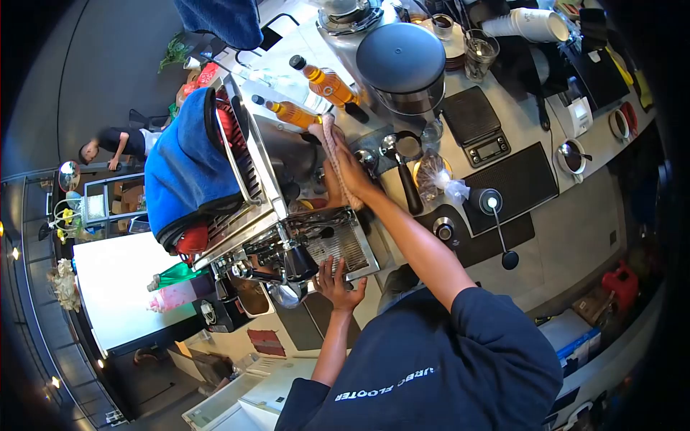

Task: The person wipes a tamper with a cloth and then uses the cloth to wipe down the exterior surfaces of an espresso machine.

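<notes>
My right hand [348, 172] grips a pale pink cloth [330, 147] against the shiny side panel of the espresso machine [269, 169]; the panel mirrors part of the hand. My left hand [338, 286] is open, fingers spread, at the front edge of the machine's drip tray [345, 248], and appears to rest on it. Just left of that hand is a portafilter handle [299, 263] on the machine's front, with a steel pitcher [287, 294] below. Beyond the cloth stand syrup bottles [332, 86] with amber liquid. To the right lies another portafilter [407, 176].
Blue towels [190, 161] cover the machine's top. A grinder with a dark round lid [401, 57], a scale [476, 126], a black mat [517, 183], a tamper [444, 228] and a coffee cup [573, 156] crowd the right counter. Another person [122, 144] leans in the background.
</notes>
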`<state>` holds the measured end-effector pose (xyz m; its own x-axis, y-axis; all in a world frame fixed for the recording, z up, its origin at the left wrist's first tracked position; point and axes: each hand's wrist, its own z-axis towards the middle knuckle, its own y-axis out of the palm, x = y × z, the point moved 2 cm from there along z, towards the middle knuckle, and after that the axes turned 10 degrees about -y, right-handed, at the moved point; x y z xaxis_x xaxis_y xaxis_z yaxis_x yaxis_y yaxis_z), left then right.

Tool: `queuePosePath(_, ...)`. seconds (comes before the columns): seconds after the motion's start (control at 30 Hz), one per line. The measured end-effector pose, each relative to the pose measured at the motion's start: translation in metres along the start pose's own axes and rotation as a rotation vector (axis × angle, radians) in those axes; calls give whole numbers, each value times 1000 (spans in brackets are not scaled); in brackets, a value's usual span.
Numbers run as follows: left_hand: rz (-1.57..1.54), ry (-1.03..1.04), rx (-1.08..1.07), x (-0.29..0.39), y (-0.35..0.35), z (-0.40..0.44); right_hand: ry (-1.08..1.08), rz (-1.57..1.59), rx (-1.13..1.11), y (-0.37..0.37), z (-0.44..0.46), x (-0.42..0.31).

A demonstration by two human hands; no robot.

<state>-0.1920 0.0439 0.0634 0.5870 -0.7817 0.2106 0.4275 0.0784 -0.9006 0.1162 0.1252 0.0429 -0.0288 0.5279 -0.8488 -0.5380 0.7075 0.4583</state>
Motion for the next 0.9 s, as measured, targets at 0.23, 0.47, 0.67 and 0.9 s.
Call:
queuePosePath(0.23, -15, 1, 36, 0, 2, 2, -44, -203, -17, 12, -66, -70)
queuePosePath(0.47, 6, -9, 87, -7, 5, -7, -253, -193, -156, 58, -63, -188)
queuePosePath(0.67, 7, -57, 93, 1, 2, -2, -441, -342, -399, 71, -22, -228)
queuePosePath(0.9, -6, -94, 95, -3, 8, -4, -467, -440, -498, 87, 42, -224)
